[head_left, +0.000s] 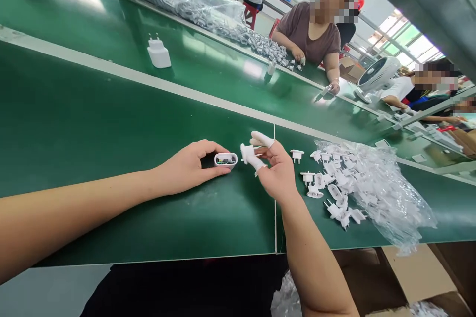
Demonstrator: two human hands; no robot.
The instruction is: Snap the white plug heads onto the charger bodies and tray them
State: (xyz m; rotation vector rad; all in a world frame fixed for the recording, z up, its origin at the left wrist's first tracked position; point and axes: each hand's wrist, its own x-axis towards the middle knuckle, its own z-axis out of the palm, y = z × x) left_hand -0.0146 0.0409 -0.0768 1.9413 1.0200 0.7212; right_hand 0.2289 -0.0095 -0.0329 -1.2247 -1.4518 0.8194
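Note:
My left hand (195, 166) is closed around a white charger housing (225, 160) on the green bench. Its open end faces me, and circuit parts show inside. Just to the right, my right hand (273, 163) pinches a white plug cap (247, 152) between fingers that wear white finger cots. A small gap separates the cap from the housing. Beside my right hand, loose plug caps (308, 177) with pins lie on the bench. Many more spill from a clear plastic bag (394, 193).
A white charger (159, 53) stands on the belt (111, 44) beyond a pale divider strip. Across it sits a person (316, 34) at work near a heap of grey cables (256, 42). A white fan (379, 74) stands at the right. Cardboard boxes (416, 272) are below the bench edge.

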